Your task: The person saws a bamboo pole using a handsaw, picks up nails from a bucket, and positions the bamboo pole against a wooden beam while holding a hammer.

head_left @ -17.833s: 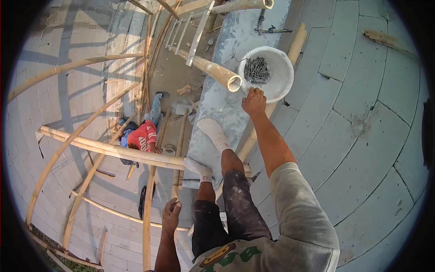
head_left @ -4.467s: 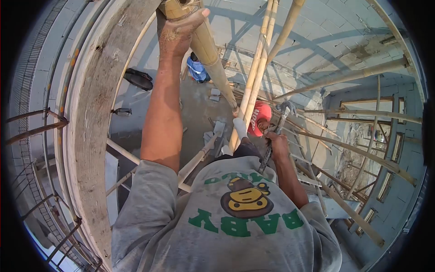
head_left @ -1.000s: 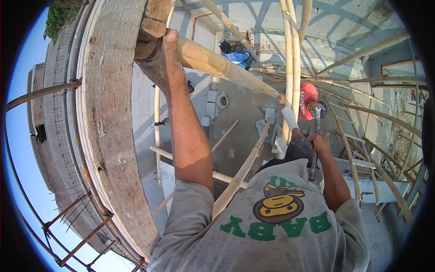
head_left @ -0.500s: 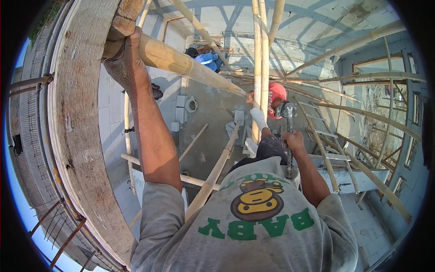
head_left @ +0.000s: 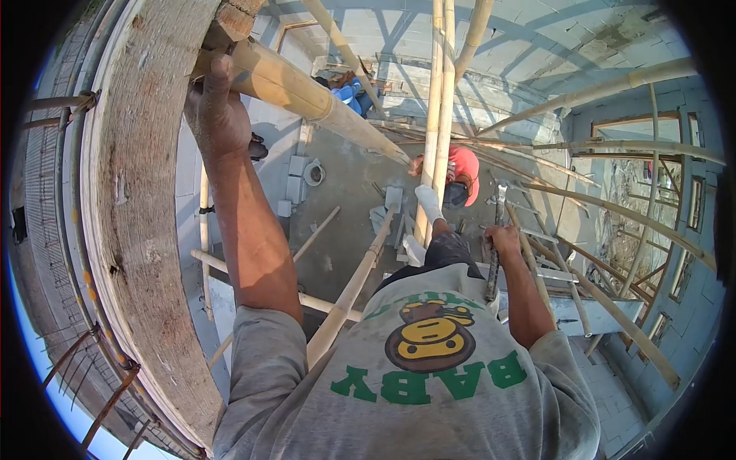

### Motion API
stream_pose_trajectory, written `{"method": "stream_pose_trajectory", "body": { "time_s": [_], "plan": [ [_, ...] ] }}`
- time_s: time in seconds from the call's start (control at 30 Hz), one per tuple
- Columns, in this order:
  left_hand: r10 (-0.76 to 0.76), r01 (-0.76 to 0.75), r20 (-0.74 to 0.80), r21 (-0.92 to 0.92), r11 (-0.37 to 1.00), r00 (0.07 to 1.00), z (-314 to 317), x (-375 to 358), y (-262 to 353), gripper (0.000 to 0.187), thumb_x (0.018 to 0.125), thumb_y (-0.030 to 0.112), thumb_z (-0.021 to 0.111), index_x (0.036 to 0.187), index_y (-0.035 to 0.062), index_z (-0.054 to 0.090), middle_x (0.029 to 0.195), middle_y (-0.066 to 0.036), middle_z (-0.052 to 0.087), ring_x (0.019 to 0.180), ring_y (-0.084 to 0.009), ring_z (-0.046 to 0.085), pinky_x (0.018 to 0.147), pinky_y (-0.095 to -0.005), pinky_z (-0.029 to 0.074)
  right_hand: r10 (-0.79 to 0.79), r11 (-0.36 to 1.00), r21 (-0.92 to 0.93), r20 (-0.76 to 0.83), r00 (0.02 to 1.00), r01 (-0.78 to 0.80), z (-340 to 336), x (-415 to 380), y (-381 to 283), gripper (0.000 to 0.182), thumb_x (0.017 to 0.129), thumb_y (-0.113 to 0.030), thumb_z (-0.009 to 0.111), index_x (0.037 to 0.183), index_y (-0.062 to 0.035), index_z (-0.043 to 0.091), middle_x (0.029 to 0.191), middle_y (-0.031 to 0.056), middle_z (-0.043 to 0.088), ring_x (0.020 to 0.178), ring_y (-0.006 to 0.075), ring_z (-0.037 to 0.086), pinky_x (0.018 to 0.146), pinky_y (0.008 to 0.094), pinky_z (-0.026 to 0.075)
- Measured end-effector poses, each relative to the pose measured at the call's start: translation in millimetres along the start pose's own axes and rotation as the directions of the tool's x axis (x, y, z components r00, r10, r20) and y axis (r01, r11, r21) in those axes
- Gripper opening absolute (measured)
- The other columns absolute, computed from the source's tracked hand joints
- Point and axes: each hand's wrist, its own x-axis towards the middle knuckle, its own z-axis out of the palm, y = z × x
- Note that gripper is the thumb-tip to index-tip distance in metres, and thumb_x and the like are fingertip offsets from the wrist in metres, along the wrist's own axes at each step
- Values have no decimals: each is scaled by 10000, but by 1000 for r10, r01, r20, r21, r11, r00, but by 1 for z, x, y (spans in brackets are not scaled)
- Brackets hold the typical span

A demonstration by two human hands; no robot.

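My left hand [head_left: 218,115] is closed around the upper end of a thick bamboo pole [head_left: 307,96], just under a wooden block [head_left: 234,23] beside a rough timber beam [head_left: 146,169]. The thumb lies against the pole; most of the fingers are hidden behind. The pole slants down toward a person in a red top [head_left: 462,165], whose hand is near its lower end. In my right hand [head_left: 504,241] is a hammer [head_left: 493,280] with a dark handle, held upright beside my body, its head up. My feet, in light coverings, are by two upright bamboo poles [head_left: 438,100].
Another person in blue [head_left: 349,93] is low by the far wall. A bamboo ladder [head_left: 563,264] leans at the right. Several bamboo poles cross the space. Pale blocks [head_left: 295,180] and a round bucket [head_left: 313,172] stand on the floor below. Steel bars [head_left: 115,399] stick out at the left.
The view has shifted slightly. My left hand still grips the bamboo pole, with its fingers moved a little. The hammer has tilted slightly. The person in red has moved their head.
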Motion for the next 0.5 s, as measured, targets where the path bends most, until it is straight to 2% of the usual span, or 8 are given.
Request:
{"method": "stream_pose_trajectory", "body": {
  "time_s": [0.07, 0.17, 0.27, 0.4, 0.5],
  "plan": [
    [15, -13, -12, 103, 995, 1000, -4, 3, -1, 781, 739, 407, 803, 1311, 27, 431, 1222, -121, 553, 1160, -231, 535, 1028, -393, 427, -8, 1000, -28, 11, 1000, 8, 1, -2, 0, 183, 653, -132, 663, 615, 43, 626, 553, 110, 596, 458, 193, 566, 460, 338, 427],
    [152, -126, -99, 236, 964, 983, 13, 6, 4, 732, 747, 402, 801, 1281, 16, 483, 1203, -111, 565, 1129, -221, 552, 1023, -382, 428, -40, 998, -42, 30, 999, 42, 5, -1, 6, 187, 652, -132, 667, 607, 45, 624, 549, 112, 596, 453, 196, 568, 458, 338, 427],
    [158, -109, -135, 310, 945, 978, 25, 4, 13, 633, 757, 391, 798, 1205, 14, 558, 1166, -98, 586, 1099, -211, 563, 1009, -372, 425, -67, 995, -69, 37, 997, 70, 6, -4, 6, 185, 652, -129, 665, 607, 45, 623, 549, 112, 595, 452, 197, 570, 456, 338, 427],
    [294, -204, -244, 335, 920, 924, 33, 8, 11, 507, 739, 295, 826, 1114, 25, 618, 1071, -85, 629, 1021, -189, 588, 957, -361, 441, -61, 994, -94, 34, 998, 64, 4, -9, 3, 185, 653, -130, 663, 599, 41, 617, 542, 111, 588, 457, 197, 574, 457, 339, 429],
    [322, -234, -198, 367, 900, 926, 48, -1, 20, 476, 729, 269, 833, 1088, 33, 628, 1048, -81, 635, 999, -181, 592, 940, -360, 447, -68, 994, -87, 23, 997, 70, 6, -1, 10, 188, 651, -134, 662, 587, 35, 610, 533, 106, 582, 461, 197, 575, 460, 339, 431]
  ]
}}
